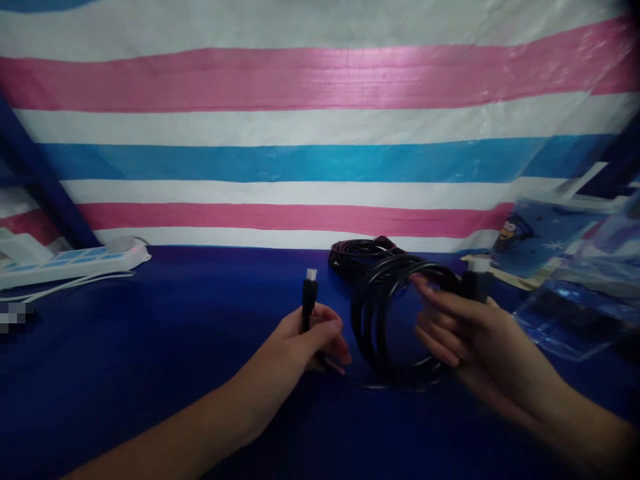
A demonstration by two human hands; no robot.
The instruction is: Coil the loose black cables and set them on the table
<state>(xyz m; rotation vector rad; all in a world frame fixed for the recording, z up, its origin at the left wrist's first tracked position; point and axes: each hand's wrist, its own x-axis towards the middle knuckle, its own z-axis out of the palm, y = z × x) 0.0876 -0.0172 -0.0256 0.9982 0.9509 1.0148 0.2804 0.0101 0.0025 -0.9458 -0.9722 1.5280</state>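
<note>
Closed around one end of a black cable, my left hand (315, 340) holds its connector (309, 300) upright, the pale plug tip pointing up. My right hand (465, 327) grips the coiled black cable (370, 320), whose loops hang to the left of the fingers. Another connector (477, 277) with a light tip sticks up behind that hand. A strand of cable runs low between the two hands. Behind the held loops, a second black cable coil (345, 257) lies on the blue table (200, 333). The right hand and the loops are a little blurred.
A white power strip (75, 263) with white cords lies at the left rear. On the right are a clear plastic bag (575, 320) and a blue printed package (545, 233) with a cartoon figure. A striped sheet (280, 160) hangs behind the table.
</note>
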